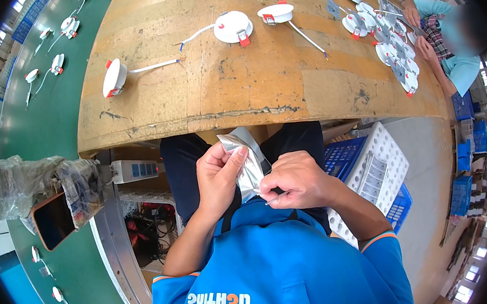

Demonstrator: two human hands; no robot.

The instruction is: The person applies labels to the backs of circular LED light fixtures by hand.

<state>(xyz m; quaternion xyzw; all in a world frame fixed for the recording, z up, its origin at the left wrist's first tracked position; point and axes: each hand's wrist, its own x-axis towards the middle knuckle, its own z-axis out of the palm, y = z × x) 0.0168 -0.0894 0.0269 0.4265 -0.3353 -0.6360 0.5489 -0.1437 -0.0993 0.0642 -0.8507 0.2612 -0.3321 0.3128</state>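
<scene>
Over my lap, in front of the table edge, I hold a crumpled piece of shiny silver foil (250, 173), perhaps a pouch. My left hand (218, 176) pinches its upper left part between thumb and fingers. My right hand (297, 177) is closed on its lower right edge. A thin grey tip pokes out below the right fingers, too small to name. Beyond the table edge lie several round white downlights with red clips and white cables, the nearest being a downlight (114, 78) at the left and a downlight (232, 28) in the middle.
A pile of downlights (390, 46) lies at the table's right, where a co-worker's hands (422, 46) are. Left are a green conveyor (35, 127), a phone (53, 221) on a wrapped bar and a power strip (135, 170). A white perforated tray (380, 157) leans right of my legs.
</scene>
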